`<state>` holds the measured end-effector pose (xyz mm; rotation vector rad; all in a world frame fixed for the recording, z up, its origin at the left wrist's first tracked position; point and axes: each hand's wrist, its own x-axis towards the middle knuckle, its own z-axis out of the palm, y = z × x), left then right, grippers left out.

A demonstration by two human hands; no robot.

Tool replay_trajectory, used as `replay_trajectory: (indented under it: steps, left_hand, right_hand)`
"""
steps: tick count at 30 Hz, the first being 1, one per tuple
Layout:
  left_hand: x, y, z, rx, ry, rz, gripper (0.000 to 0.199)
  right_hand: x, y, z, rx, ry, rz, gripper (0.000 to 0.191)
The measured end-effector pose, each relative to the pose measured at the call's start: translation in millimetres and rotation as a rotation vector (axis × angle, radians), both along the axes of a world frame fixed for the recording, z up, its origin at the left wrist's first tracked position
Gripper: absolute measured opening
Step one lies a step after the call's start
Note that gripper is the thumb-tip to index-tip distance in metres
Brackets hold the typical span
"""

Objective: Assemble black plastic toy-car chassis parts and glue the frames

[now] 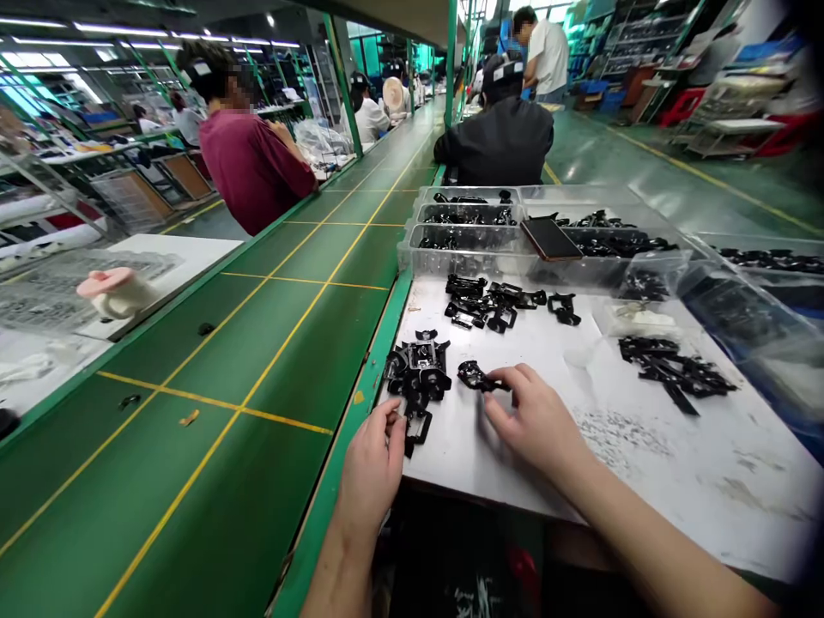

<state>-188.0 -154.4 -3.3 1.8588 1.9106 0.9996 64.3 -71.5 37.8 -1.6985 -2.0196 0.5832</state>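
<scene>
pinching one black part (473,376) at its near end, between thumb and fingertips of the right hand (539,416); cannot tell whether lifted or still touching the white worktop (463,463). looks like a single-piece handling step. probably calls next for a steady pinch and a clear view of the part's free end.

just left, noting a cluster of black parts (418,379), apart from the held one. curling the left hand (373,455) at its near edge, thumb close to fingers; cannot tell if gripping or only touching. would need freeing from there for any two-handed grip.

farther out, seeing a loose heap (476,300) behind and another pile (675,373) to the right. beyond, making out clear trays (473,260) of similar parts, with a dark phone (550,239) on top. to the left, running lengthwise, a green belt (289,378).
</scene>
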Motion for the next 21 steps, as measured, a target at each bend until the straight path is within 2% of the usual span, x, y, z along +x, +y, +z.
replay_trajectory:
  steps: [4,7,10,14,18,21]
  left_hand:
    - [0,-3,0.4,0.017,0.008,-0.023,0.028]
    - [0,-6,0.1,0.038,0.026,-0.060,0.034]
    - [-2,-8,0.3,0.062,0.049,-0.132,0.034]
    - [-3,-5,-0.3,0.102,0.082,-0.182,0.033]
    - [-2,-2,-3.9,0.162,0.103,-0.071,0.028]
    - [0,-6,-3.6,0.198,0.109,0.010,0.021]
  right_hand:
    - [1,30,13.2,-0.041,0.056,-0.085,0.034]
    - [-7,55,15.6,-0.076,0.039,-0.110,0.044]
    - [-6,70,14.8,-0.083,-0.010,-0.123,0.045]
    - [10,81,14.2,-0.125,-0.080,0.000,0.038]
    - [11,92,12.0,-0.196,-0.096,0.178,0.029]
    - [-6,95,8.7,-0.166,-0.069,0.196,0.028]
